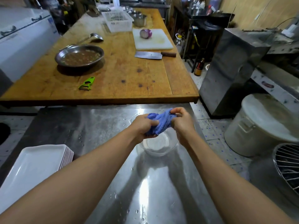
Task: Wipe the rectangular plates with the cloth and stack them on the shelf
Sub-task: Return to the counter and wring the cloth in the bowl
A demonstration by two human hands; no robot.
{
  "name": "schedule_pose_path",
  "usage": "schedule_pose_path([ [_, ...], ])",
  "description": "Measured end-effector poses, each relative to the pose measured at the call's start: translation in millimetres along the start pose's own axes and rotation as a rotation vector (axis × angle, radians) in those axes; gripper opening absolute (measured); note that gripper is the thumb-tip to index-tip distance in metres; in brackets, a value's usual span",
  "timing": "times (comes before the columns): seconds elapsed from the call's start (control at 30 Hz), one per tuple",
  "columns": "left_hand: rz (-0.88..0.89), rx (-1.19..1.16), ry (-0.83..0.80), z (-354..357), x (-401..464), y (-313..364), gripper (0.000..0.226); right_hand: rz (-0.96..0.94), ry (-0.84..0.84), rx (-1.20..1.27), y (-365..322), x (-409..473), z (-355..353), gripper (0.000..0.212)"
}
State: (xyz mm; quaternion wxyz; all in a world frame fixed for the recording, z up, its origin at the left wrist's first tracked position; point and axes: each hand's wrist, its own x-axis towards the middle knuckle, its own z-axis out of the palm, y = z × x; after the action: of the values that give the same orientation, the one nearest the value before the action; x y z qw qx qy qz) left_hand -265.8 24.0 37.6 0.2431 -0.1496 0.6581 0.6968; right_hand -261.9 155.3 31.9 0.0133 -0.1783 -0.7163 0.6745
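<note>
A bunched blue cloth (159,122) is held between both hands above a clear glass bowl (159,147) on the steel counter (153,183). My left hand (142,126) grips the cloth's lower left part. My right hand (182,122) pinches its upper right end. The cloth looks twisted between them. A stack of several white rectangular plates (37,165) lies on the counter at the lower left, apart from both hands. No shelf is identifiable in view.
Beyond the counter stands a wooden table (121,75) with a metal pan (79,55), green peeler (87,83), cleaver (153,55), cutting board (160,44) with an onion (146,33) and a white basket (118,21). A lidded bucket (262,125) and wire rack (288,167) stand right.
</note>
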Motion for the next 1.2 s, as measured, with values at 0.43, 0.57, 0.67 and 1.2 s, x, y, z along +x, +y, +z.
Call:
schedule_pose_path([
  [0.43, 0.033, -0.045, 0.303, -6, -10, 6, 0.014, 0.042, -0.012, -0.082, -7, -7, -17, 0.026],
  [0.57, 0.185, 0.055, 0.383, -9, -11, 12, 0.022, 0.026, 0.038, -0.278, -10, -6, -27, 0.025],
  [0.67, 0.231, 0.054, 0.392, -17, -18, 14, 0.019, 0.001, 0.014, -0.268, -16, -8, -25, 0.025],
  [1.2, 0.058, -0.341, 0.500, -136, -93, 20, 0.025, -0.185, -0.681, -0.210, -59, -97, 90, 0.017],
])
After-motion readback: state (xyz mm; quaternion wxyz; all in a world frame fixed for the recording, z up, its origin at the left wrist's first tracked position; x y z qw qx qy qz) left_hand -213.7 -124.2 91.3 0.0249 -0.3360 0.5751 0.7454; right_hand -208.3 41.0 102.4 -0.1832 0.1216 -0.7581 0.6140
